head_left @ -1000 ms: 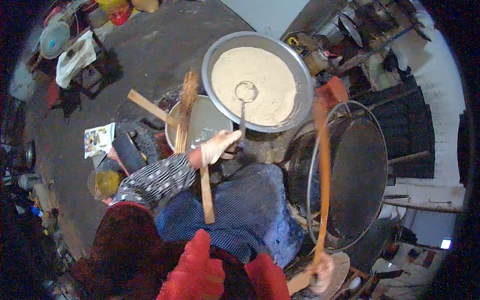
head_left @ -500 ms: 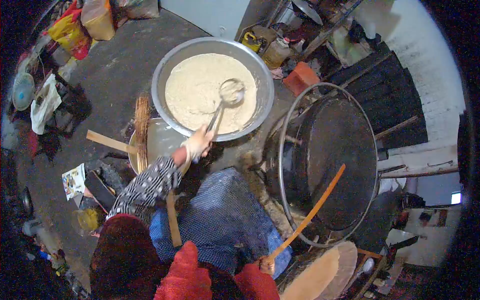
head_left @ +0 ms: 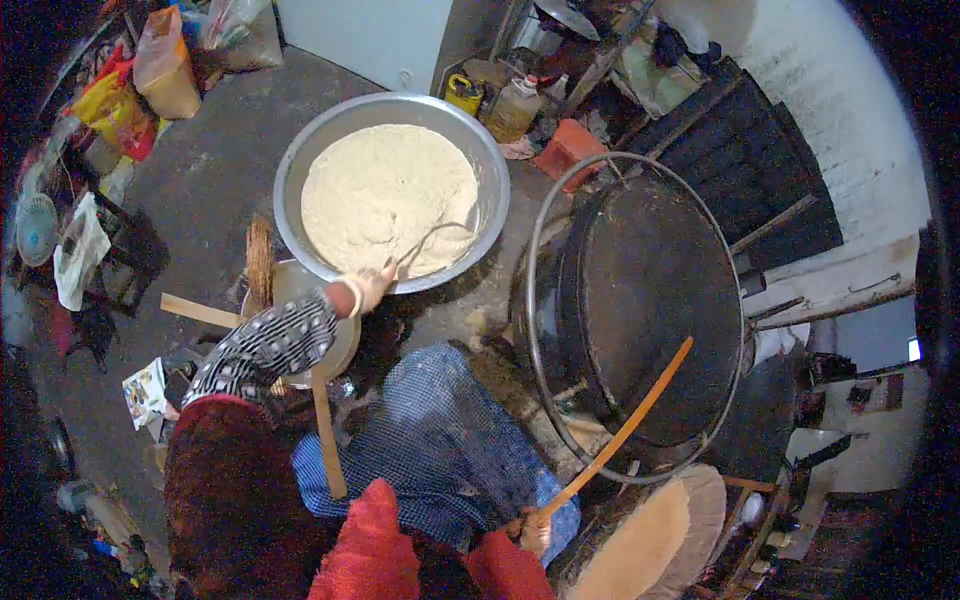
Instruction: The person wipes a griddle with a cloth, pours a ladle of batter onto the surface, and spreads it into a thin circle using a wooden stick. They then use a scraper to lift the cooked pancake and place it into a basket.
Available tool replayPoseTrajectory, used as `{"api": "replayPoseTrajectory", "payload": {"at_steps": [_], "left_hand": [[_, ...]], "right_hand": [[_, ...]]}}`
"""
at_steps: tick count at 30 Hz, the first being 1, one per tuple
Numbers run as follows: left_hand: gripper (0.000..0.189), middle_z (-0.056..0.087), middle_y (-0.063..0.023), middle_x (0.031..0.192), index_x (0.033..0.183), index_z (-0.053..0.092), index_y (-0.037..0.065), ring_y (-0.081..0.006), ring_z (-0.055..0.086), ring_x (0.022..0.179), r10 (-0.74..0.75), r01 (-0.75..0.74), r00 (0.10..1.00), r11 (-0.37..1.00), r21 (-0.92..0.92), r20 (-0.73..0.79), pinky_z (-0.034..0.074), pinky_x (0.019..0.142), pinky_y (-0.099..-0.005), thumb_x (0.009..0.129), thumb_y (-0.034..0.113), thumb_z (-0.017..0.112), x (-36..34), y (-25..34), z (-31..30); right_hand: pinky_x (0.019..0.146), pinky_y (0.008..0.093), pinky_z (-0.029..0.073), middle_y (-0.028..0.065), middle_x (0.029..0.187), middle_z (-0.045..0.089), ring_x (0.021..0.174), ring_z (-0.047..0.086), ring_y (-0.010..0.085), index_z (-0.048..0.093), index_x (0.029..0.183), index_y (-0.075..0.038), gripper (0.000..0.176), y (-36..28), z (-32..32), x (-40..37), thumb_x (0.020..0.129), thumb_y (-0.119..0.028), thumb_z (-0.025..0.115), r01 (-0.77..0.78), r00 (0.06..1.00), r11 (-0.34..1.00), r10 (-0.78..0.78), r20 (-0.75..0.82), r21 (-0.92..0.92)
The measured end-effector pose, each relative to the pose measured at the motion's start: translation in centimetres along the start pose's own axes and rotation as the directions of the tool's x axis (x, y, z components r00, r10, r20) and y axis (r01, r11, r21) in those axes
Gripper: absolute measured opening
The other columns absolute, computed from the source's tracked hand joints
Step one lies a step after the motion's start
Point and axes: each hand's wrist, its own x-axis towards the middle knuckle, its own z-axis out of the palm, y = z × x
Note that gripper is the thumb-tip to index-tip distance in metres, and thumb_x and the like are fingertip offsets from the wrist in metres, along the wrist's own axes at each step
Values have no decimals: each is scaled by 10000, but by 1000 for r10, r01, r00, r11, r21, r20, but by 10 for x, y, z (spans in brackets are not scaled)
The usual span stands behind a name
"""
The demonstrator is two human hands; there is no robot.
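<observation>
My left hand [head_left: 368,288], at the end of a black-and-white patterned sleeve, is wrapped around the handle of a ladle [head_left: 412,256]. The ladle's bowl is dipped into pale, thick batter [head_left: 380,185], near the front right of a wide metal basin [head_left: 290,165]. Low in the view, my right hand [head_left: 530,530], in a red sleeve, grips one end of a long, slightly curved wooden stick [head_left: 635,412]. Its far end reaches over a round black griddle [head_left: 655,290], around which runs a metal ring [head_left: 741,310].
A whisk broom [head_left: 259,262] and wooden strips [head_left: 326,430] lie at a pale bucket [head_left: 345,345] below the basin. A blue checked cloth [head_left: 430,430] covers my lap. At lower right is a round tan sheet [head_left: 640,545]. An oil jug [head_left: 515,108] and red container [head_left: 572,152] stand behind.
My left hand has drawn back toward me and turned the ladle, whose bowl now dips into the batter at the basin's near right. The view has shifted slightly. My right hand keeps its hold.
</observation>
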Motion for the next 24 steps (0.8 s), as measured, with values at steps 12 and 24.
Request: {"api": "replayPoseTrajectory", "payload": {"at_steps": [12,24], "left_hand": [[196,362,48,591,915,467,146,-50,347,449,154,197,980,-735,-649,123,328,383,-194,910,314,566,-27,108,52],[218,363,30,594,841,472,79,-77,363,482,170,283,959,-589,-757,226,372,424,-214,966,257,452,-100,-37,50]], "right_hand": [[438,283,404,51,581,513,466,491,147,481,1033,-40,198,-1,52,33,922,-203,500,258,949,947,-211,235,-192],[599,485,436,164,673,599,653,595,349,484,863,-61,148,-67,117,178,841,-198,536,637,404,222,-912,74,-738]]}}
